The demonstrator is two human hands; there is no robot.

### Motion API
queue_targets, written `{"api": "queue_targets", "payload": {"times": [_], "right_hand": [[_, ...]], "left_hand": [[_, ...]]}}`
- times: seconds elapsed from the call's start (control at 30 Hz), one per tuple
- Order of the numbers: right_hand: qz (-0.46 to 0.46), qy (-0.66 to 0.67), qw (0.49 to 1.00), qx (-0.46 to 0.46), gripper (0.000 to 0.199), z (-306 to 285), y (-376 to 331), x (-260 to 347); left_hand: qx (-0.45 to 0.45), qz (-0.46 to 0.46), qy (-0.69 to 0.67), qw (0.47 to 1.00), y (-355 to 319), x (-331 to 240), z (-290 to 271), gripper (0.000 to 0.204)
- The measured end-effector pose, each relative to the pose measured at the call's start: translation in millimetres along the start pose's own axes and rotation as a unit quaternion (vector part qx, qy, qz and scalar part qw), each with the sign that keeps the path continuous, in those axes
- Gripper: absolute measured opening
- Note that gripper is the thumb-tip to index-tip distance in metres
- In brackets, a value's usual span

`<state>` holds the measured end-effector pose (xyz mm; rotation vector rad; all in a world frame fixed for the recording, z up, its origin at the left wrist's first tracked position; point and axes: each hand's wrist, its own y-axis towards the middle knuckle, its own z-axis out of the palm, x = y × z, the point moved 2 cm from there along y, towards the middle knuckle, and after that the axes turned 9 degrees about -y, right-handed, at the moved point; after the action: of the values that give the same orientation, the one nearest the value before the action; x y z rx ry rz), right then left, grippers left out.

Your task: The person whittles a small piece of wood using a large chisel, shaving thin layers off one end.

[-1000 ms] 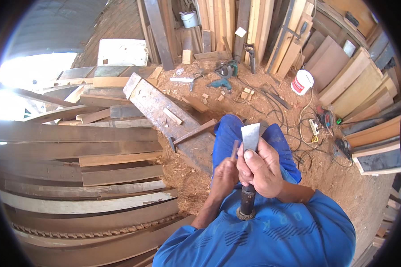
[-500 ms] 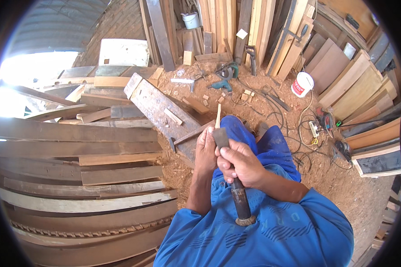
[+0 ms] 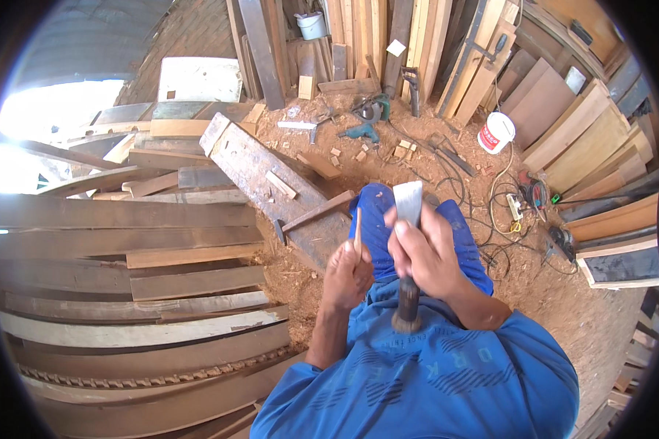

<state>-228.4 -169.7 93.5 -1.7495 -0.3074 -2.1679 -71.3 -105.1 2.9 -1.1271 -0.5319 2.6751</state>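
Note:
My left hand [image 3: 347,278] is closed around a slim, pointed wooden stick [image 3: 357,233] that stands up from its fingers. To its right, my right hand [image 3: 436,252] grips a wide chisel [image 3: 408,199] by the upper part, with the flat metal blade pointing away from me. The chisel's dark handle [image 3: 408,300] runs back toward my shirt, its worn butt end close to the cloth. The blade and the stick are apart. Beyond my left hand, a hammer [image 3: 318,211] lies across a thick worn plank [image 3: 249,164], near a small wood offcut [image 3: 280,184].
Long boards [image 3: 124,241] are stacked along the left. Sawdust and shavings cover the floor, with a green power tool [image 3: 361,132], a handsaw [image 3: 411,89] and tangled cables [image 3: 499,219] ahead. A white bucket [image 3: 496,133] stands at right, before leaning timber [image 3: 582,139].
My hands have drawn apart. The chisel has moved right, away from the stick, and its blade now catches the light. My left hand has lowered slightly with the stick.

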Motion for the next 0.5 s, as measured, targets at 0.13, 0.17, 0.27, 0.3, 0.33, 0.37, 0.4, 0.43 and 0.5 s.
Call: {"api": "queue_targets", "payload": {"times": [0.13, 0.17, 0.27, 0.3, 0.33, 0.37, 0.4, 0.43, 0.5], "right_hand": [[0.04, -0.062, 0.996, 0.044, 0.016, -7.5, 30.1, -17.0], [0.03, -0.071, 0.996, 0.054, 0.017, -5.8, 33.9, -22.2], [0.032, -0.008, 0.999, 0.024, 0.017, -2.2, 36.6, -28.7], [0.043, -0.04, 0.998, 0.019, 0.02, -5.0, 37.0, -28.9], [0.044, -0.041, 0.998, 0.019, 0.02, -6.6, 37.3, -29.7], [0.051, -0.031, 0.998, 0.025, 0.019, -7.8, 37.7, -30.7], [0.058, -0.021, 0.998, 0.031, 0.019, -7.8, 38.1, -31.9], [0.058, -0.022, 0.998, 0.033, 0.019, -6.3, 37.4, -32.8], [0.078, 0.134, 0.986, -0.067, 0.019, -6.0, 34.6, -36.8]], "left_hand": [[0.133, -0.066, -0.105, 0.983, 4.6, -20.1, 22.3, 0.037], [0.131, -0.098, -0.134, 0.977, 3.7, -21.0, 29.1, 0.038], [0.119, -0.08, -0.096, 0.985, 5.6, -16.2, 35.6, 0.039], [0.107, -0.029, -0.029, 0.993, 6.6, -15.5, 35.9, 0.04], [0.107, -0.029, -0.03, 0.993, 9.7, -12.6, 33.1, 0.04], [0.116, -0.004, 0.003, 0.993, 14.4, -11.5, 31.0, 0.04], [0.124, 0.022, 0.037, 0.991, 17.9, -11.2, 29.1, 0.04], [0.124, 0.024, 0.036, 0.991, 19.9, -10.9, 26.8, 0.04], [0.098, 0.027, -0.005, 0.995, 25.4, -17.6, 27.5, 0.038]]}}
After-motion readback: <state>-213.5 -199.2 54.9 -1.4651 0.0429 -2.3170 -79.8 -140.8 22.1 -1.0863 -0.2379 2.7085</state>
